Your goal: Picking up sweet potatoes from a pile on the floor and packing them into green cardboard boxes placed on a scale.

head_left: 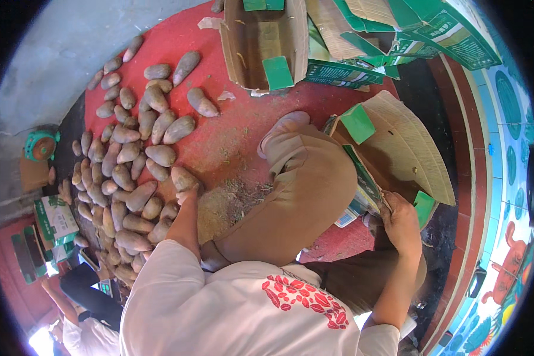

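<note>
My left hand (188,194) is closed around the lower end of a thick brown-pink tuber (183,178), at the right edge of a large heap of similar tubers (137,197). The exact kind of tuber is unclear. On the right, my right hand (401,221) grips the near edge of an open cardboard box (418,145). The box has green outer sides and green corner flaps, and its brown inside faces up beside my bent knee. Part of the box is hidden behind my leg and hand.
Another open cardboard box (262,50) lies at the far side, next to stacked green cartons (439,35). Red sheeting (231,98) covers the floor, with dirt scraps on it. At lower left are a person (89,335) and a green-and-white carton (56,219). A tiled wall (504,148) borders the right.
</note>
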Motion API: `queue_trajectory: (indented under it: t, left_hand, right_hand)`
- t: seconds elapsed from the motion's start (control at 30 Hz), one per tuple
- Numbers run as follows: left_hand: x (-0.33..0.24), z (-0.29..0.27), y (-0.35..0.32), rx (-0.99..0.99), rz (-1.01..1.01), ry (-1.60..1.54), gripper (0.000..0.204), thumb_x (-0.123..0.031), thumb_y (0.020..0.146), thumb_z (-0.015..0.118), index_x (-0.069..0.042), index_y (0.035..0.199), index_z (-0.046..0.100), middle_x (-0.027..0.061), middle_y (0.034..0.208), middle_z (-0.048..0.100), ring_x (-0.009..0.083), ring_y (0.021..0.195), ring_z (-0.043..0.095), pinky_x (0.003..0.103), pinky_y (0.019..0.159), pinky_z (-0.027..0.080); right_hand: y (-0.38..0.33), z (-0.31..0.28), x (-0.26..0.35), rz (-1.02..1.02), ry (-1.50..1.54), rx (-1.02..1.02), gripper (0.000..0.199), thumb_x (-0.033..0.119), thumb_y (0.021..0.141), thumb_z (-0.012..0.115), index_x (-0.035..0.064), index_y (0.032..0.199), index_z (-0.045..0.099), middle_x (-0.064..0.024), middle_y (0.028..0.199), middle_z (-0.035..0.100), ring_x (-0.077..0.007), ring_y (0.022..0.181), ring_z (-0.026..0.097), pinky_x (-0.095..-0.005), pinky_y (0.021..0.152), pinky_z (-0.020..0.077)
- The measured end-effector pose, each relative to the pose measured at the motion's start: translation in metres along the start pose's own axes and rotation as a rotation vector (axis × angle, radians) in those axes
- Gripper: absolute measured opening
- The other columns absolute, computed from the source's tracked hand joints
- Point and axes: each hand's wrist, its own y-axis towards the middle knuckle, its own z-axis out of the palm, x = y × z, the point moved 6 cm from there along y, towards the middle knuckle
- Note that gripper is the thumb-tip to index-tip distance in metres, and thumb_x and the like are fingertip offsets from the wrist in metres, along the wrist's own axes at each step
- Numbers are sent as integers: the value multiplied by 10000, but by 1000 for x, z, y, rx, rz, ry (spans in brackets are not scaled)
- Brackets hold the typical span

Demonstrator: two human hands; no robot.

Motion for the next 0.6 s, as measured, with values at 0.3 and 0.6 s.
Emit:
queue_trajectory:
  t: [0.3, 0.6]
  left_hand:
    - [-14, 11, -9, 125, -206, -290, 858, -321, 658, 788, -114, 1326, 292, 153, 1195, 539, 327, 1039, 580, 458, 852, 483]
    - [-92, -36, -110, 339, -170, -395, 892, -244, 602, 830, -83, 1291, 287, 150, 1133, 551, 281, 1023, 579, 476, 794, 501]
  right_hand:
    - [3, 3, -2, 3, 34, 6, 212, 103, 802, 625, 43, 1005, 638, -172, 896, 623, -361, 818, 605, -416, 703, 485]
    - [-2, 2, -11, -4, -37, -17, 211, 106, 800, 611, 40, 1000, 628, -168, 892, 622, -352, 825, 607, -421, 715, 494]
